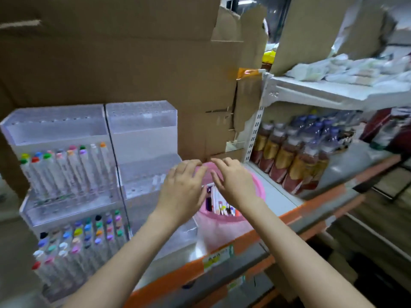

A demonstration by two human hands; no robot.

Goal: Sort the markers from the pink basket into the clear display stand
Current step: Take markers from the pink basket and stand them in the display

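Left hand [182, 185] and right hand [231, 181] (spread, empty) hovered over the pink basket [258, 187], seemingly to pinch 1 marker [220, 205] for the clear display stand [142, 134] at 9 o'clock.

The pink basket [222, 227] is translucent plastic, smooth with a soft sheen. Left of it, the clear display stand [142, 134] is glossy see-through plastic, its tiers faintly hazy. The markers [66, 170] in the stand have pale matt barrels and shiny coloured caps. Behind the basket, the cardboard [111, 63] is brown and matt, rough at its torn edges. Right of the basket, the bottles [289, 156] are glossy clear plastic on a white painted metal shelf [280, 196].
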